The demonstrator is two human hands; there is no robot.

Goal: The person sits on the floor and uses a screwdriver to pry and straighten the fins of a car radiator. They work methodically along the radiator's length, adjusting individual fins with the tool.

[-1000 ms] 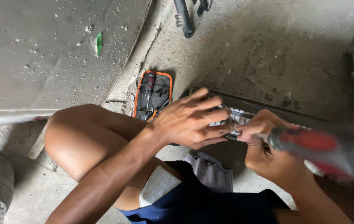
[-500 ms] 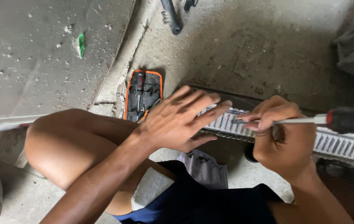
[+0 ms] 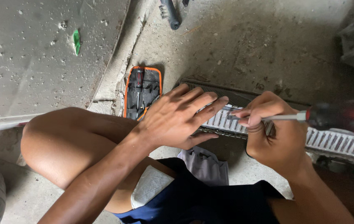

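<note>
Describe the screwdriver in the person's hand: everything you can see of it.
The screwdriver has a slim, bright metal shaft and a thick handle that looks dark with red, blurred because it is close to the camera. It lies nearly level, handle out to the right, shaft pointing left. The right hand pinches the shaft between thumb and fingers rather than gripping the handle. Its tip sits over the grey finned panel, just short of the left hand's fingertips; whether it touches the fins cannot be told.
</note>
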